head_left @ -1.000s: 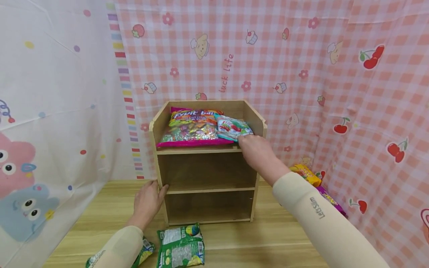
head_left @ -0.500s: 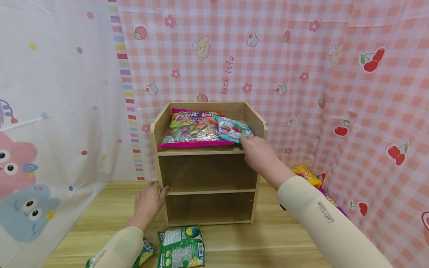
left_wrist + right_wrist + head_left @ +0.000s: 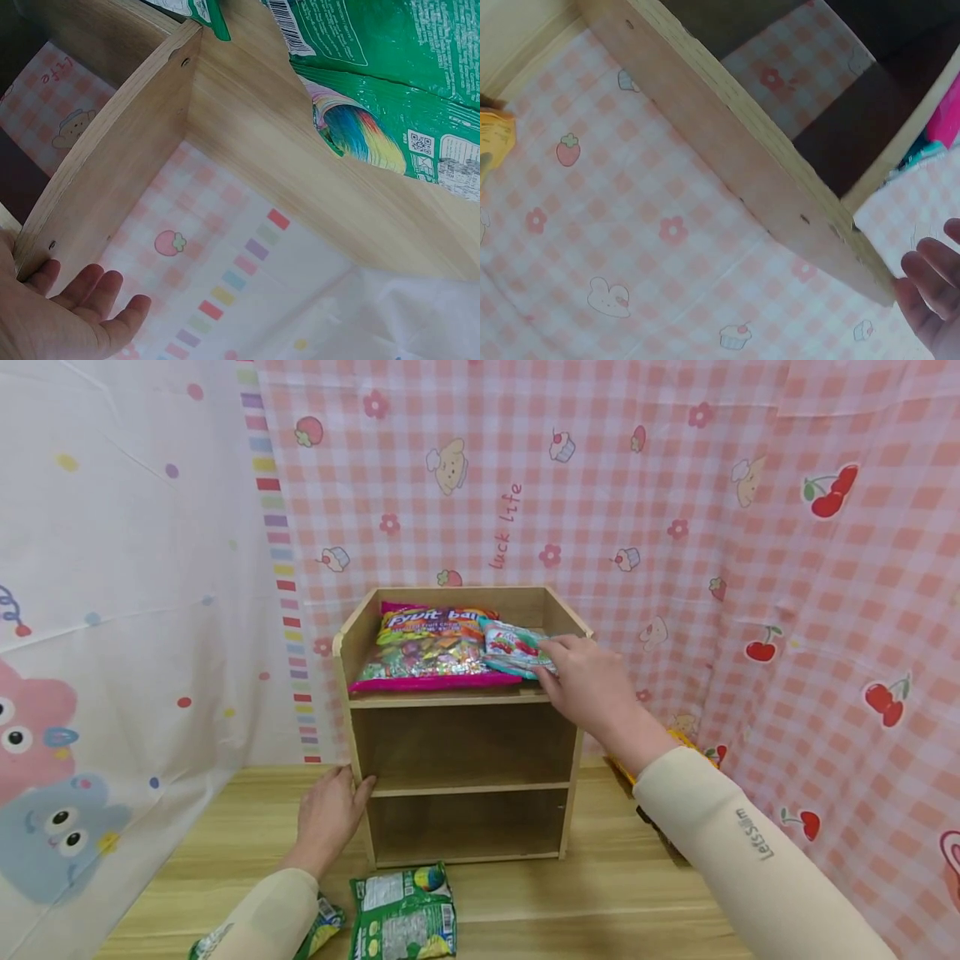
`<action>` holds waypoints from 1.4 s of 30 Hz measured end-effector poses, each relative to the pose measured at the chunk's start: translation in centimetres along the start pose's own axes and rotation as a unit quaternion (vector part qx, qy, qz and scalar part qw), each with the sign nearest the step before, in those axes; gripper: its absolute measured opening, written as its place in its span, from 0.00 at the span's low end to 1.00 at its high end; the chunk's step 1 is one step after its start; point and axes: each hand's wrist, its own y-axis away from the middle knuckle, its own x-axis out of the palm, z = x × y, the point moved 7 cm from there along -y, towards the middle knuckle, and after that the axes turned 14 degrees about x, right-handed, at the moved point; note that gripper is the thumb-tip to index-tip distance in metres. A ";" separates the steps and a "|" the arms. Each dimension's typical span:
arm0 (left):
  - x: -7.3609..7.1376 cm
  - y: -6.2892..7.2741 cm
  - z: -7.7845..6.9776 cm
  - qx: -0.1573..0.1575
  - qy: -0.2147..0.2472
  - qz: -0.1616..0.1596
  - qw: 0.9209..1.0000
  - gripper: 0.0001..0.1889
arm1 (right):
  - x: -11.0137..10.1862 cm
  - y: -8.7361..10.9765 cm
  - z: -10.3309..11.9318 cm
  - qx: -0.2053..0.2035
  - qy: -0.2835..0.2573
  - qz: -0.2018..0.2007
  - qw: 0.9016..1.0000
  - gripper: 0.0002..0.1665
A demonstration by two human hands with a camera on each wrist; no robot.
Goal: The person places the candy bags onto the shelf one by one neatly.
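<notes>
A wooden three-tier shelf [image 3: 459, 699] stands on the table. On its top tier lie a large pink-edged bag of fruit candy [image 3: 431, 647] and, at the right, a small teal candy bag [image 3: 513, 643] overlapping it. My right hand [image 3: 588, 681] is at the right end of the teal bag, fingers loosely bent; whether the fingertips touch it is unclear. In the right wrist view those fingers [image 3: 930, 274] show nothing between them. Low on the shelf's left side, my left hand [image 3: 330, 810] holds the side panel, thumb round the front edge and fingers along the outer face.
Two green snack bags lie before the shelf, one flat [image 3: 405, 914] and another green bag [image 3: 326, 927] partly under the left forearm. A yellow packet [image 3: 495, 142] is to the right, mostly hidden by the right arm in the head view. Patterned cloth [image 3: 480, 468] hangs behind.
My right hand has loosened from the teal bag's front corner and shifted slightly up and right, fingers spreading. The teal bag stays in place. My left hand remains on the side panel.
</notes>
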 end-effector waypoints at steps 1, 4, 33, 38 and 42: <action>0.0 0.0 0.0 0.000 0.000 0.000 1.000 0.18 | -0.4 -0.1 -0.1 -0.001 -0.001 -0.011 1.000 0.22; -0.1 0.0 0.0 0.000 -0.001 0.000 1.000 0.18 | -1.2 -0.2 -0.7 0.001 -0.009 -0.033 0.999 0.22; 0.2 0.3 0.1 0.001 -0.005 -0.001 1.000 0.18 | 0.9 2.6 -10.8 0.164 0.031 0.095 0.981 0.28; 0.2 0.1 0.1 0.000 -0.004 0.001 1.000 0.18 | 2.9 4.1 -13.5 0.200 0.038 0.151 0.967 0.31; 0.1 0.1 0.1 -0.001 -0.003 0.002 1.000 0.18 | 4.6 5.5 -15.5 0.227 0.049 0.200 0.952 0.34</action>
